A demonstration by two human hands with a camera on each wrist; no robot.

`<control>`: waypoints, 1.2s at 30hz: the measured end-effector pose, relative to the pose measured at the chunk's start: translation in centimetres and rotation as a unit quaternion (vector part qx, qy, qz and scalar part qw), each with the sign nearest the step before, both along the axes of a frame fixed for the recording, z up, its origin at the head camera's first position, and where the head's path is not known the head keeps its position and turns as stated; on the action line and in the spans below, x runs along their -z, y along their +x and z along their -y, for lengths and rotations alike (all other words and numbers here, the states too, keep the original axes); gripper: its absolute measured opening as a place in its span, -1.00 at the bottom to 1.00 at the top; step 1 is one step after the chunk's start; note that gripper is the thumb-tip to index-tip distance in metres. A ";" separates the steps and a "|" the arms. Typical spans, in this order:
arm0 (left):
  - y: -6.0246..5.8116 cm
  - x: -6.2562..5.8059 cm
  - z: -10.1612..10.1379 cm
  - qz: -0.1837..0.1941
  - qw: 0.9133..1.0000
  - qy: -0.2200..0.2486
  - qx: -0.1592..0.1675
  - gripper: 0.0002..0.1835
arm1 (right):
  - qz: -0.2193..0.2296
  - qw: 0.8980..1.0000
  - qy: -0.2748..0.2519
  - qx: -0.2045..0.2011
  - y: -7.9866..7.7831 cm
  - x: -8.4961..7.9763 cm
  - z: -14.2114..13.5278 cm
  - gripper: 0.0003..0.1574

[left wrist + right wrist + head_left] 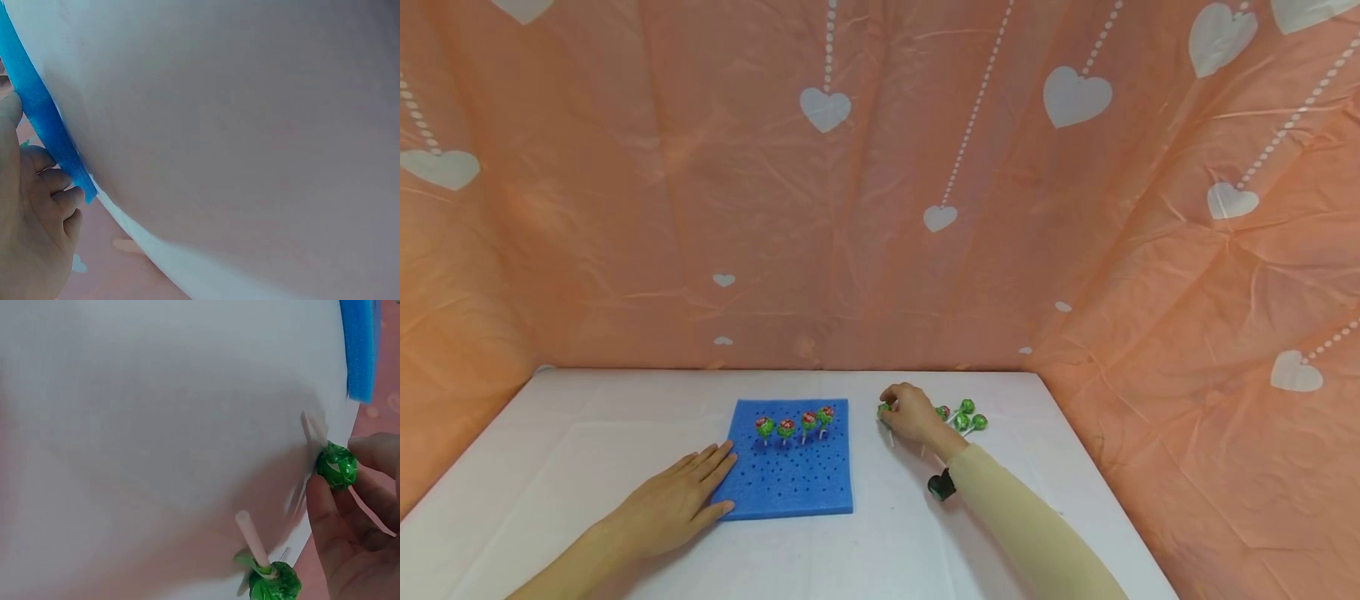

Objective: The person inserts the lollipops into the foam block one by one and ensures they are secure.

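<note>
A blue foam board [790,487] with rows of small holes lies on the white table. Several lollipops [786,428] in green and red wrappers stand in a row in its upper half, sticks down. My left hand [673,500] rests with extended fingers along the board's left edge; the left wrist view shows its fingers [53,181] against the foam's side. To the right of the board, my right hand [913,414] pinches a lollipop [337,465] by its green-wrapped head, the stick pointing downward. The right wrist view shows another green lollipop [275,582] close by.
Several loose lollipops [967,406] lie on the table just right of my right hand, some partly hidden by it. A dark object [942,485] sits at the right wrist. An orange curtain with white hearts [825,110] hangs behind the white table [895,550].
</note>
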State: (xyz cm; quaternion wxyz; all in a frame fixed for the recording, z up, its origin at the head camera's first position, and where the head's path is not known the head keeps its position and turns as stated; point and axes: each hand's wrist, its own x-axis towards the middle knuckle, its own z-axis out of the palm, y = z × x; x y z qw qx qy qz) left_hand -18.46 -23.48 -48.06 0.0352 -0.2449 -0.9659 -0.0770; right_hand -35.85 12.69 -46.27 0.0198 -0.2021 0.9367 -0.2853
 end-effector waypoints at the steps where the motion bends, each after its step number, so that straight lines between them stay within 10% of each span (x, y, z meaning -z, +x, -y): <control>1: 0.0 0.0 0.0 0.000 1.000 0.000 0.000 -0.25 | 0.001 1.000 0.001 0.000 0.0 0.0 0.0 -0.70; 36: 0.0 0.0 0.0 0.000 1.000 -0.001 0.004 -0.24 | -0.055 0.995 -0.085 -0.009 1.5 -0.5 0.6 -0.72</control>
